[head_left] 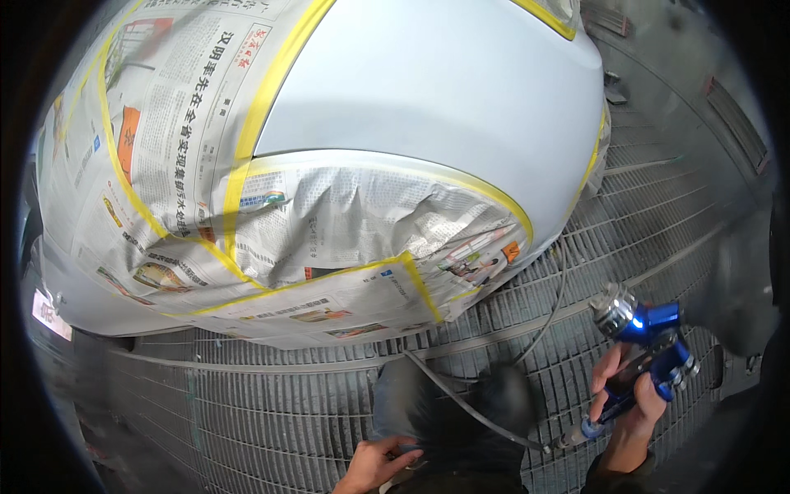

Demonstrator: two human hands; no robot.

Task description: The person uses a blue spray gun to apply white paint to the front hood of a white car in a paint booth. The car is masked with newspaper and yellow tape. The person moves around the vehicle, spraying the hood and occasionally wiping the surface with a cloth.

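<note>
My right hand (635, 416) is wrapped round the grip of a blue and silver spray gun (658, 321). Its silver nozzle end is up, apart from the car panel. A grey air hose (485, 420) runs from the bottom of the gun's handle. Low in the middle, my left hand (377, 466) is close to my clothing, its fingers curled together; whatever may be in them is hidden. Ahead of me stands a car body with a smooth pale grey panel (428, 90). Newspaper (329, 218), edged with yellow masking tape (255, 115), covers the wheel arch and the parts to the left.
Metal floor grating (271, 403) extends beneath the car and round my legs (453, 403). The hose loops across it and up beside the car's lower corner. At the far right are vented panels (736, 123). A dark, blurred shape (736, 288) stands right of the gun.
</note>
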